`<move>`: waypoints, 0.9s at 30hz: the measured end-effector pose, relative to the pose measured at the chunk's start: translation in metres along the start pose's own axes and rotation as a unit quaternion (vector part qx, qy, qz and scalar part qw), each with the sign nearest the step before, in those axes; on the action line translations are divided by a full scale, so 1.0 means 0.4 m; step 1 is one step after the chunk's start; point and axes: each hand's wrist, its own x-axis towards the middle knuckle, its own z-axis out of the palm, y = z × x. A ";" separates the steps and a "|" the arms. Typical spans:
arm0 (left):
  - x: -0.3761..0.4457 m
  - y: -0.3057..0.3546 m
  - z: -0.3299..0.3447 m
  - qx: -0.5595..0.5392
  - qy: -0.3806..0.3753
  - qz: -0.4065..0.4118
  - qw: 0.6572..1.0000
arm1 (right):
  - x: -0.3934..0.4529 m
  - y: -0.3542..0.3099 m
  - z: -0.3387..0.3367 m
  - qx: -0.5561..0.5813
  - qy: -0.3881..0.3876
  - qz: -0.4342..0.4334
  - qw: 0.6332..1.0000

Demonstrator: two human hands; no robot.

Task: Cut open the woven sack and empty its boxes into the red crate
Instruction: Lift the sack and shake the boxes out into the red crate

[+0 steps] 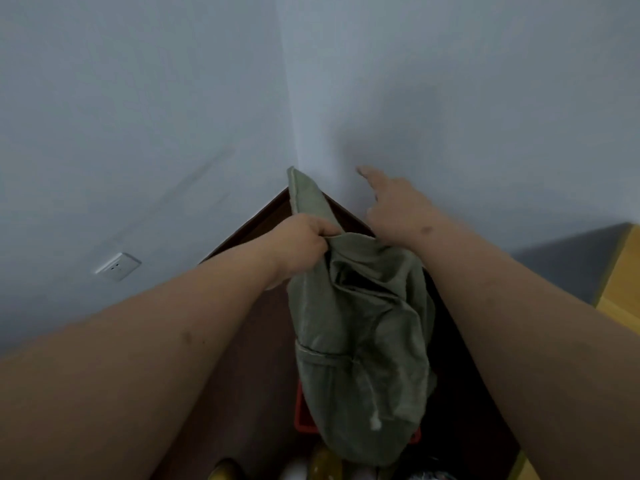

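**Green sack held up over the red crate in a room corner**

Head view: the left hand (pixel 304 233) grips a gathered fold of the olive-green woven fabric sack (pixel 360 341), its fingers curled tight round the cloth near the top. The sack hangs limp and creased, its coarse weave showing, with a stitched seam across its lower part and a frayed pale cord end (pixel 375 423) dangling near the bottom. One flap of it stands up above the left fist, towards the wall corner.

The right hand (pixel 394 209) is at the sack's upper right edge, index finger stretched out towards the wall and the other fingers loosely bent; I cannot tell whether it touches or holds the cloth.

Under the sack's lower end, parts of the red plastic crate (pixel 300 410) show at its left and right sides, on the dark brown floor (pixel 263 341). The pale blue painted walls (pixel 138 116) carry a white plastic socket (pixel 118 266) at the left. No writing can be read anywhere.
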 end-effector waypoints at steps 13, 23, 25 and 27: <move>0.002 0.032 -0.083 -0.061 0.129 0.054 0.988 | 0.029 0.032 -0.003 -0.267 -0.044 -0.122 0.955; 0.012 -0.152 -0.063 -0.040 0.133 -0.109 0.984 | -0.009 0.028 -0.001 -0.124 0.029 -0.110 0.986; 0.009 -0.140 -0.057 -0.073 0.153 -0.104 0.980 | -0.018 0.026 0.000 -0.077 0.056 -0.104 0.990; 0.007 -0.111 -0.066 -0.104 0.181 -0.087 0.974 | -0.029 0.012 -0.014 -0.049 0.079 -0.115 0.989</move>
